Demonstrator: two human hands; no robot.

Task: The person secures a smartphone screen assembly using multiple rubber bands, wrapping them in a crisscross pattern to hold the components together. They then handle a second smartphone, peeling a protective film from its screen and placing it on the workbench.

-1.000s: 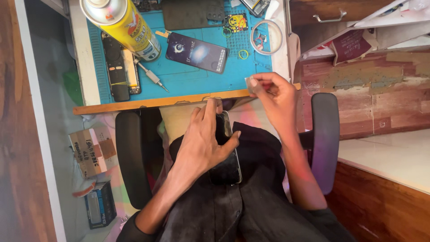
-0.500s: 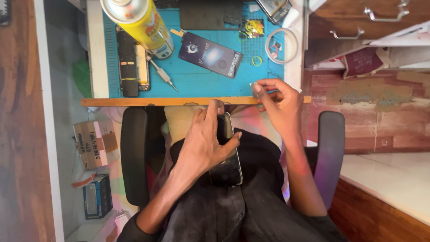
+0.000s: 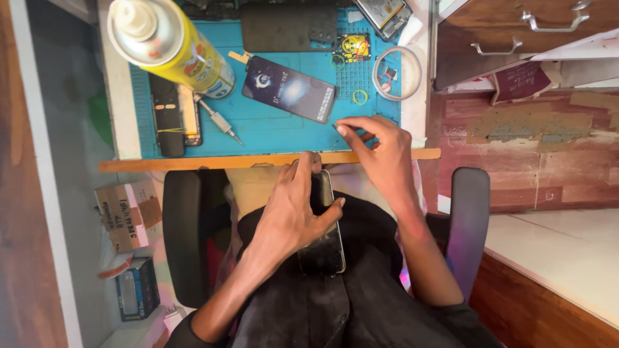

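Left hand wraps its grip around a dark phone on the lap; right hand pinches something tiny over the blue desk mat.

blue mat, yellow can

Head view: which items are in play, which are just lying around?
In play: left hand gripping black phone on the lap; right hand pinching something tiny over blue mat.
Lying about: spray can, boxed phone, screwdriver, tape ring.
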